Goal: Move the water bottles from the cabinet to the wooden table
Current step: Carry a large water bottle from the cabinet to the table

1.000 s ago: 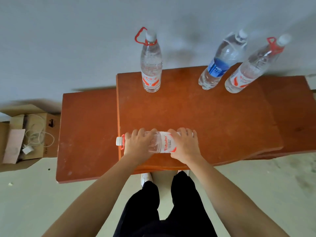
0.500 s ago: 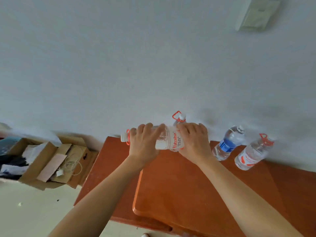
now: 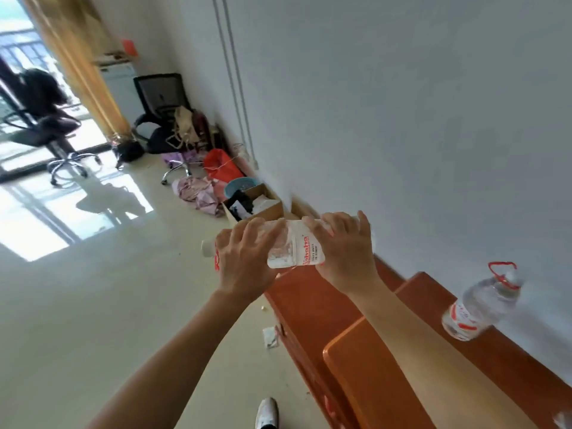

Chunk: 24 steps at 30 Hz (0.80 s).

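I hold a clear water bottle (image 3: 292, 247) with a white and red label sideways in the air, cap pointing left. My left hand (image 3: 244, 258) grips its neck end and my right hand (image 3: 343, 249) grips its base end. The bottle is off the reddish-brown wooden cabinet (image 3: 365, 360), past its left end and over the floor. A second clear bottle (image 3: 478, 308) with a red carry loop stands on the cabinet top at the right, by the wall.
A white wall runs along the right. Cardboard boxes (image 3: 263, 205), a blue basin (image 3: 240, 185), a red bag (image 3: 221, 165) and clothes lie along the wall ahead. Two office chairs (image 3: 161, 109) stand farther off near a bright glass door. My shoe (image 3: 267, 413) is on the pale floor.
Both hands lifted the bottle off the cabinet top and carried it left. My view swung left from the cabinet and wall to the room along the wall.
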Motion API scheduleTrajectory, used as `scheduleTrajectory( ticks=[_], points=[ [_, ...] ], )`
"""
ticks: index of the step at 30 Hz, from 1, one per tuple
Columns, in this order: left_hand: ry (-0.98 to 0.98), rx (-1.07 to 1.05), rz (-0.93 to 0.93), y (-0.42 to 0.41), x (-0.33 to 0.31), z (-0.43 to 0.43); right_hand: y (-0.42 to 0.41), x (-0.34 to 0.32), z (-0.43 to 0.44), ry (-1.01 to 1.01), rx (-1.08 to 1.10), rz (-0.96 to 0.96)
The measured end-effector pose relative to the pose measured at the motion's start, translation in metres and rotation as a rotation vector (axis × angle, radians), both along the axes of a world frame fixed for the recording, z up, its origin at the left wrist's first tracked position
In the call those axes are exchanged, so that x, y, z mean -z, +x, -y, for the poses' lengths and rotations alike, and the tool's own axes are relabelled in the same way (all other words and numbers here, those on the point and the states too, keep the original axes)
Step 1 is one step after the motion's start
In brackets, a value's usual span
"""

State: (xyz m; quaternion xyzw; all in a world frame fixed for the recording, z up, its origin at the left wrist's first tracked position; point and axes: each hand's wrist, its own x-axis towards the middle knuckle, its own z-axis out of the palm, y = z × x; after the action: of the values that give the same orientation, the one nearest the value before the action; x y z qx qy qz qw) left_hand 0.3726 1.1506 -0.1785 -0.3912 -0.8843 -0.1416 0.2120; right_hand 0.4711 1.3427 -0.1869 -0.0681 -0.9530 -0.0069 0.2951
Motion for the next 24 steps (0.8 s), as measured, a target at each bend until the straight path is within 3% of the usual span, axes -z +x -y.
scheduleTrajectory(
  ticks=[7, 17, 24],
  points=[
    [-0.015, -0.437, -0.027, -0.017, 0.004, 0.213, -0.106, -0.013, 0.189, 0.033, -0.402, 0.089],
    [0.031, -0.944, -0.18, -0.026, -0.029, 0.517, -0.228, -0.047, 0.518, 0.035, -0.949, -0.112],
    [-0.042, -1.248, -0.239, -0.014, -0.039, 0.669, -0.266, -0.057, 0.705, 0.04, -1.201, -0.16]
  ],
)
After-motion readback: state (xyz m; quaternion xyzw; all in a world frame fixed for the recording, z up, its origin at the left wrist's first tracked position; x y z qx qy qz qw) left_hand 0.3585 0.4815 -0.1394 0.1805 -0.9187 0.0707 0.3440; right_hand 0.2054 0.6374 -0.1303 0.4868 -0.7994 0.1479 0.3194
